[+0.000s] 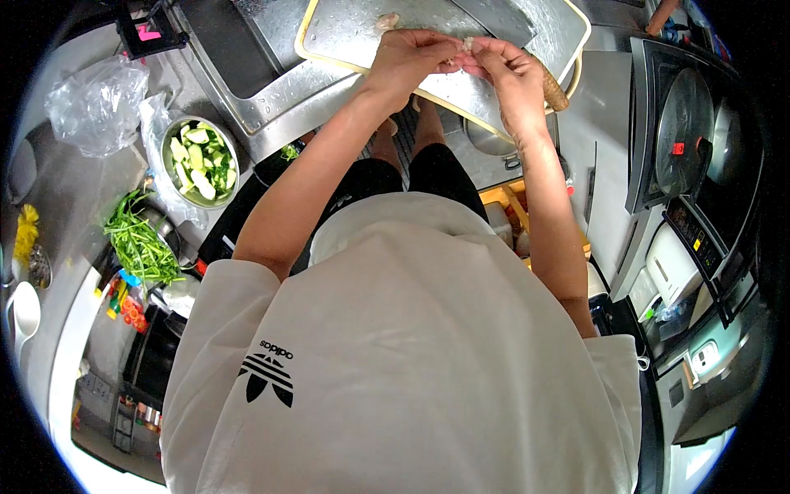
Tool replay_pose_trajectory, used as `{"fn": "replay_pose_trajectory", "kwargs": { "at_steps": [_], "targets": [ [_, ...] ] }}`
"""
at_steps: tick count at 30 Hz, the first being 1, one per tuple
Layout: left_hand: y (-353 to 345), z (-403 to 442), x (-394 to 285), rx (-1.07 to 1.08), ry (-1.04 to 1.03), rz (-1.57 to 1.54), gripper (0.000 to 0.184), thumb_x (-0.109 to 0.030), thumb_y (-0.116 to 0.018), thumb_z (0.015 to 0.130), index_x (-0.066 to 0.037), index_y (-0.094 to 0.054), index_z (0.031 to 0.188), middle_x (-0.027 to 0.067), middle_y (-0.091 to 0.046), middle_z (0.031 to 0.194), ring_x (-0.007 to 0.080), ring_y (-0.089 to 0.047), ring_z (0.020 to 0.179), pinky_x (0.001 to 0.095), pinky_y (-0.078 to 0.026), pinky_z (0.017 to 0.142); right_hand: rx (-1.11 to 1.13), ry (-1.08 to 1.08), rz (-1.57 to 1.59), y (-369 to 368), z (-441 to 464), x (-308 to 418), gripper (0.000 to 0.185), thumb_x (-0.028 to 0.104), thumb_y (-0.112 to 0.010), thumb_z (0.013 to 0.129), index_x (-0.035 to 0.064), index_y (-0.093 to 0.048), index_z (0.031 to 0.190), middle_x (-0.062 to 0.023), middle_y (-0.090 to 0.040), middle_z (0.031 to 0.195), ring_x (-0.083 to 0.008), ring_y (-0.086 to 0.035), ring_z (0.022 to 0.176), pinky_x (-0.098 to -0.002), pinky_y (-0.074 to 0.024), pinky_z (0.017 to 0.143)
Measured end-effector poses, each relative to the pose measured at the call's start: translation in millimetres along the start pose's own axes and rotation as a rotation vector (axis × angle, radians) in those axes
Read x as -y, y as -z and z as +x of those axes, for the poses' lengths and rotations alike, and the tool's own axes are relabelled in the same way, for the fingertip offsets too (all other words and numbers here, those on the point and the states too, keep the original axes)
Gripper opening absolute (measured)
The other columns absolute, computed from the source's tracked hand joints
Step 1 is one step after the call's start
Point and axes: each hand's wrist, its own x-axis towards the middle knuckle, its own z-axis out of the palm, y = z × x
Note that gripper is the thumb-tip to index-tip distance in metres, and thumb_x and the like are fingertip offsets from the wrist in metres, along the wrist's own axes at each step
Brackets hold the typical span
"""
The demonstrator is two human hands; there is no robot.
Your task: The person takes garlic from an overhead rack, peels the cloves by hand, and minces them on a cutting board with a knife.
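My left hand (411, 62) and my right hand (514, 78) meet at the fingertips over a metal surface with a pale yellow rim (346, 62). Pinched between them is a small whitish piece (468, 44), too small to identify. The fingers of both hands are bent and closed around it. Another pale, moist-looking piece (387, 21) lies on the metal surface just beyond my left hand. A brown, ridged object (557, 93) shows beside my right hand, partly hidden by it.
To the left stand a metal bowl of cut green pieces (200, 161), a heap of green stems (141, 240), a clear plastic bag (99, 107) and a white spoon (25, 313). A metal sink edge (271, 111) lies near my left forearm. A glass lid (685, 132) is at right.
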Motion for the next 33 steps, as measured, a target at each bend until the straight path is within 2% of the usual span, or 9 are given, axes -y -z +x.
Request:
{"fn": "replay_pose_trajectory", "kwargs": {
  "at_steps": [5,9,12,14,21,25,30,32,33],
  "targets": [
    [1.6,-1.4,1.4,0.011,0.020,0.020,0.020,-0.009,-0.059,0.092,0.007,-0.066,0.101,0.0137,-0.068,0.097,0.0205,-0.068,0.091,0.0288,-0.056,0.086,-0.061,-0.060,0.118,-0.4,1.2,-3.2,0.020,0.004,-0.052,0.094,-0.0061,-0.064,0.107,-0.0133,-0.070,0.091,-0.0161,-0.068,0.087,-0.0258,-0.0550,0.081],
    [5.9,-4.2,-1.3,0.011,0.017,-0.004,0.018,-0.009,-0.058,0.092,0.007,-0.064,0.098,0.0151,-0.068,0.095,0.0233,-0.068,0.090,0.0312,-0.056,0.086,-0.111,-0.028,0.095,7.0,5.0,-11.3,0.020,0.006,-0.055,0.093,-0.0058,-0.065,0.106,-0.0128,-0.070,0.094,-0.0146,-0.068,0.085,-0.0265,-0.0549,0.078],
    [6.1,-9.6,-5.3,-0.101,0.119,-0.024,0.017,-0.010,-0.057,0.092,0.006,-0.062,0.097,0.0160,-0.067,0.095,0.0243,-0.068,0.089,0.0336,-0.056,0.085,-0.173,0.100,-0.234,16.5,9.2,-24.1,0.019,0.008,-0.059,0.090,-0.0019,-0.067,0.105,-0.0139,-0.071,0.091,-0.0166,-0.068,0.078,-0.0292,-0.0539,0.074],
    [11.0,-13.2,-5.3,-0.113,0.119,-0.091,0.016,-0.010,-0.056,0.092,0.005,-0.061,0.098,0.0165,-0.067,0.096,0.0242,-0.068,0.088,0.0351,-0.056,0.084,-0.234,0.297,-0.669,16.2,7.4,-21.4,0.020,0.009,-0.062,0.087,0.0031,-0.069,0.104,-0.0136,-0.068,0.091,-0.0217,-0.067,0.074,-0.0332,-0.0520,0.071],
    [31.7,-21.9,8.1,-0.079,0.085,-0.185,0.014,-0.009,-0.059,0.092,0.004,-0.062,0.097,0.0165,-0.067,0.097,0.0235,-0.067,0.090,0.0341,-0.056,0.084,-0.106,0.581,-0.874,-17.3,17.4,-14.6,0.020,0.016,-0.064,0.086,0.0168,-0.072,0.104,-0.0093,-0.062,0.097,-0.0322,-0.064,0.081,-0.0409,-0.0518,0.069],
    [42.0,-25.7,10.7,-0.098,0.043,-0.183,0.008,-0.003,-0.061,0.089,0.003,-0.062,0.094,0.0147,-0.068,0.093,0.0212,-0.068,0.086,0.0310,-0.057,0.081,-0.043,0.498,-0.999,-31.0,29.1,-16.6,0.022,0.017,-0.064,0.086,0.0232,-0.072,0.106,-0.0084,-0.062,0.096,-0.0317,-0.064,0.082,-0.0410,-0.0524,0.070],
    [52.4,-21.0,17.9,-0.181,-0.147,-0.047,0.007,0.000,-0.066,0.084,0.003,-0.064,0.090,0.0128,-0.069,0.089,0.0181,-0.068,0.079,0.0291,-0.057,0.075,-0.064,0.561,-1.014,-28.1,35.2,-22.7,0.016,0.017,-0.064,0.088,0.0108,-0.071,0.101,-0.0093,-0.061,0.098,-0.0330,-0.064,0.081,-0.0399,-0.0510,0.069],
    [55.3,-17.7,24.2,-0.228,-0.325,0.496,0.018,-0.006,-0.071,0.084,0.003,-0.065,0.098,0.0095,-0.070,0.089,0.0135,-0.066,0.080,0.0249,-0.054,0.075,-0.068,0.590,-1.035,-26.1,34.0,-25.2,0.015,0.017,-0.064,0.088,0.0082,-0.070,0.099,-0.0100,-0.061,0.099,-0.0333,-0.064,0.081,-0.0401,-0.0511,0.070],
    [52.6,-16.7,23.5,-0.232,-0.327,0.492,0.018,-0.006,-0.071,0.084,0.003,-0.065,0.098,0.0095,-0.070,0.089,0.0135,-0.066,0.080,0.0249,-0.054,0.075,-0.070,0.596,-1.042,-25.6,32.8,-24.8,0.014,0.016,-0.064,0.088,0.0066,-0.068,0.098,-0.0110,-0.061,0.099,-0.0337,-0.064,0.082,-0.0403,-0.0509,0.071]
  ]
}}
